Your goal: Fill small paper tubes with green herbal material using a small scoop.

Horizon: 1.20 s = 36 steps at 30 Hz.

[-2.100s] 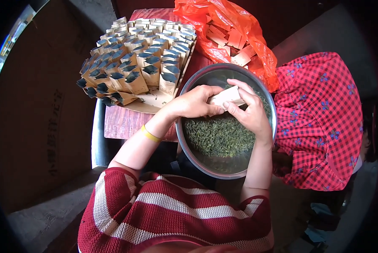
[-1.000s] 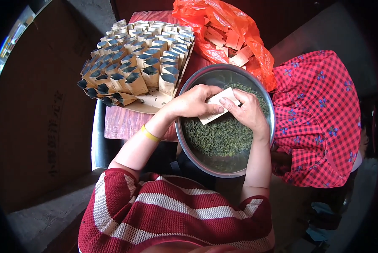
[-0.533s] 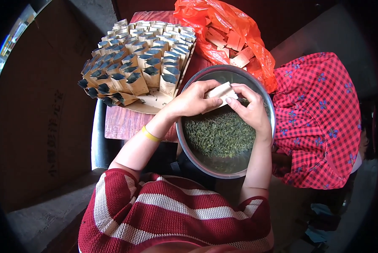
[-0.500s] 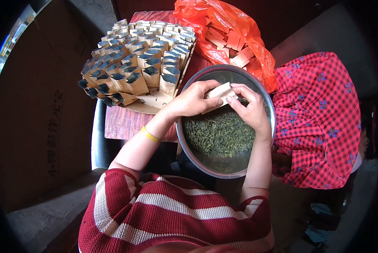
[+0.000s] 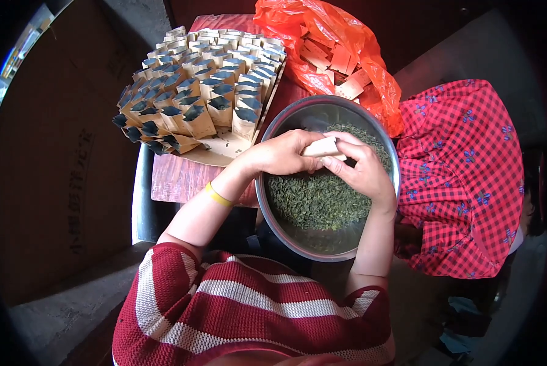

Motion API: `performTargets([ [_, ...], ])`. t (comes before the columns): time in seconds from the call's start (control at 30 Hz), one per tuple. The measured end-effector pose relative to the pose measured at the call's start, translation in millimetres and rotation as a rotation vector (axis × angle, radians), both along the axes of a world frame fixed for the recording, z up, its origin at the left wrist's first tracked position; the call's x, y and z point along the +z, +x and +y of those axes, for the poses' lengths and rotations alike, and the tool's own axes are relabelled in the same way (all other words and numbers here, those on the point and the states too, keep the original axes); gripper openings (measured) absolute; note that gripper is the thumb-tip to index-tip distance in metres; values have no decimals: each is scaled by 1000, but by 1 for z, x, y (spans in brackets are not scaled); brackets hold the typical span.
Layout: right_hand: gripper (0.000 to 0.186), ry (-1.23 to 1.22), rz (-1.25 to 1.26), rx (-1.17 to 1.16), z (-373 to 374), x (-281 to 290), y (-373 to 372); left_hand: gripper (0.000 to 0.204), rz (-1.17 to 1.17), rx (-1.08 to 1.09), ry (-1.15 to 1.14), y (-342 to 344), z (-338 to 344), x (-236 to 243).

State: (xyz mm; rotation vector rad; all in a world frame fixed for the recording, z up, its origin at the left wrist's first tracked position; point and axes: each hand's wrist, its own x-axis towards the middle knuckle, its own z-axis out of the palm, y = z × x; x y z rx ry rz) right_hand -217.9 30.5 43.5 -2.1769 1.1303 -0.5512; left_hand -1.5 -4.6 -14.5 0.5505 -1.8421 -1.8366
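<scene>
Head view, and both hands were right in the action, just right of centre in the frame! The left hand (image 5: pixel 286 152) had the left end of a cream paper packet (image 5: pixel 320 148), thumb on the near side, fingers narrow around it. Over on the other end, the right hand (image 5: pixel 366 171) pinched it between thumb and fingers, some of those fingertips tucked out of sight behind the paper. That packet sat above a round metal bowl (image 5: pixel 331 245), and what a bed lay beneath it: green leaves (image 5: pixel 322 201) spread across the bottom! A yellow band (image 5: pixel 218 194) circled the left wrist.

Upper left of the frame, what a crowd: row upon row of tan paper pouches (image 5: pixel 200 126), dark mouths upward, the nearest left ones leaning outward, all packed on a pale tray (image 5: pixel 226 146) with dark specks on its bare corner. Reddish wood-grain table (image 5: pixel 177 183) underneath. Top centre, a red plastic bag (image 5: pixel 374 61) gaped around a jumble of red and pale flat pieces (image 5: pixel 342 60), close beside the bowl's far rim. Right side, red-and-black checked cloth (image 5: pixel 462 158) filled the space by the bowl.
</scene>
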Motion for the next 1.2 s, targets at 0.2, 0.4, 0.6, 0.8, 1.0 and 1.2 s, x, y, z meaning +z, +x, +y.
performTargets([
  [0.2,30,-40,-41,24,-2,-11,8,38,-32,16,-211,-1,0,-5],
  [0.4,25,-176,-37,-148,4,3,8,29,-36,194,-221,0,1,1],
  [0.6,23,-108,-3,-103,2,-11,13,23,-25,187,-238,1,4,6],
  [0.8,18,-223,-158,-164,-1,-7,16,24,101,258,-29,0,3,0],
  [1.0,18,-234,-115,-297,4,-4,9,32,157,239,-42,-8,0,-2],
  [1.2,27,8,-254,-332,-3,-19,11,32,41,450,-357,-2,4,1],
])
